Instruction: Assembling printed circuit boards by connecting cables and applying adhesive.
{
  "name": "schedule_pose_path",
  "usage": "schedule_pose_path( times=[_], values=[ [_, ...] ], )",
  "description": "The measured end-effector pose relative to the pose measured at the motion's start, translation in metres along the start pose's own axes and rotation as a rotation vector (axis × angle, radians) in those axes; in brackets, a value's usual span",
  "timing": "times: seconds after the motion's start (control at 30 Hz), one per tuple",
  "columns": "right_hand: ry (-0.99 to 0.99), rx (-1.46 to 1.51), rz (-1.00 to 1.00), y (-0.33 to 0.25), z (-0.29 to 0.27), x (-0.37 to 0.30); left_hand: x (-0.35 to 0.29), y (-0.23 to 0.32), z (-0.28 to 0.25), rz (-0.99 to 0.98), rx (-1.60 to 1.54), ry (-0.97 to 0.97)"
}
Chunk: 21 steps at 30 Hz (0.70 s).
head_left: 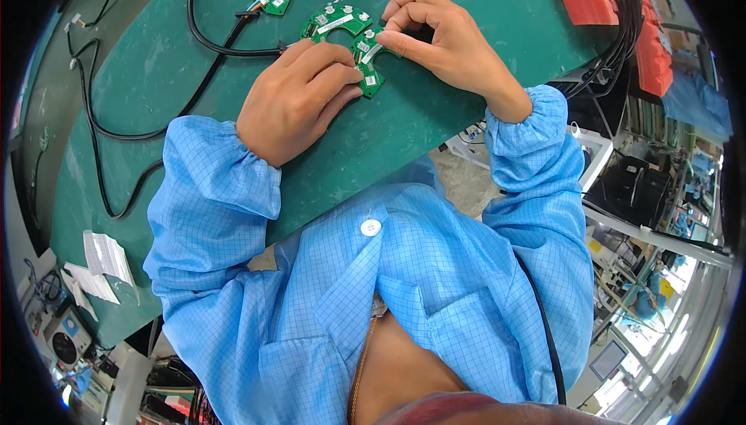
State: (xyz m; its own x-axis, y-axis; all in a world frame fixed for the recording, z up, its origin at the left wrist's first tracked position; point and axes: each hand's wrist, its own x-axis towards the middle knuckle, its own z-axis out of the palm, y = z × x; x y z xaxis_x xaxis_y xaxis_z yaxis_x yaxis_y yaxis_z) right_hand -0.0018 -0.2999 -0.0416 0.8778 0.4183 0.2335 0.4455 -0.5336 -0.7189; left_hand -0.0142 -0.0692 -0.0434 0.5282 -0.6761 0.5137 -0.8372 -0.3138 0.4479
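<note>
Green board (371, 55) near your bench (334, 153) edge: your left hand (299, 92) and right hand (444, 35) pinch it; hard pulling could crack it.

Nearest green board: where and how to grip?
Probably a fingertip pinch on its edges, left hand from the left, right hand from the right. The nearest green board is a thin arc; components and a white label crowd its face, so edges look safest.

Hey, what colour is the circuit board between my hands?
The board is green, with white patches; it shows best in the head view.
</note>
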Motion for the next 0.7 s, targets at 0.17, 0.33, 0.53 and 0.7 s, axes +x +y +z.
schedule_pose_path(
  times=[0.17, 0.33, 0.53, 0.7],
  values=[
    [0.015, -0.017, -0.015, -0.001, 0.002, 0.0, -0.001, 0.0, 0.0, -0.002, 0.011, -0.02],
    [0.05, -0.048, -0.037, -0.002, 0.005, -0.001, 0.002, 0.003, -0.002, -0.017, 0.023, -0.054],
    [0.15, -0.357, -0.117, -0.011, 0.008, -0.001, 0.005, 0.005, -0.002, -0.012, 0.064, -0.072],
    [0.365, -0.423, -0.039, -0.026, 0.005, 0.005, 0.0, 0.003, -0.002, -0.005, 0.1, -0.089]
  ],
)
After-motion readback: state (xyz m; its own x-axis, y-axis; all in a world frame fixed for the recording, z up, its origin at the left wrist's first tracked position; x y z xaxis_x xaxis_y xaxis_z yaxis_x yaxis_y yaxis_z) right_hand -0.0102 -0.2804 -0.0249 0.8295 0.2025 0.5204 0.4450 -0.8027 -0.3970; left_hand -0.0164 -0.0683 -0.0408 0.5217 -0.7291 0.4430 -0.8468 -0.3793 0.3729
